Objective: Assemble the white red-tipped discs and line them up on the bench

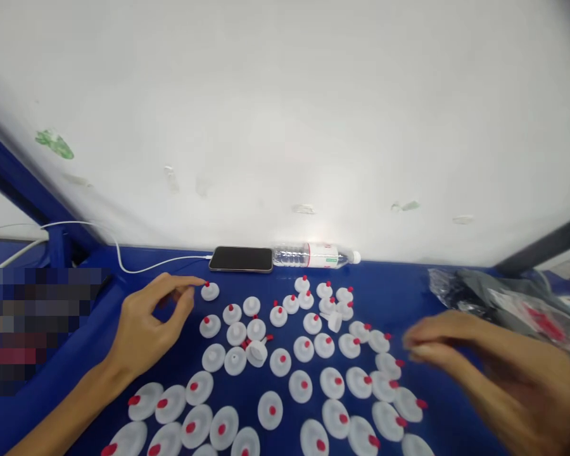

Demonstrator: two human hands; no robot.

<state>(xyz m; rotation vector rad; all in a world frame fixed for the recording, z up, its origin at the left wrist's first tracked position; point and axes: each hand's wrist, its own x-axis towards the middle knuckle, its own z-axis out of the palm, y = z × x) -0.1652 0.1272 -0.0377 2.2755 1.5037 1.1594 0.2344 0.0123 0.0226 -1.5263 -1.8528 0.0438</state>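
Note:
Many round white plastic discs, each with a raised centre, lie over the blue table; most carry a small red tip. My left hand (154, 316) is at the far left disc (209, 292), its index fingertip at that disc's red tip (207, 284). The thumb is held apart from the index finger, and nothing is gripped. My right hand (498, 373), blurred, hovers right of the spread discs, near a disc (379, 341). Its thumb and index finger are pinched together; what they hold, if anything, is too small or smeared to see. Two white pieces (256, 353) (334, 321) lie tilted.
A phone (240, 259) on a white cable (159, 266) and a clear water bottle (320, 255) lie along the white wall (285, 126). Dark plastic-wrapped bags (498, 301) sit at the right. A blue frame bar (28, 171) rises at the left.

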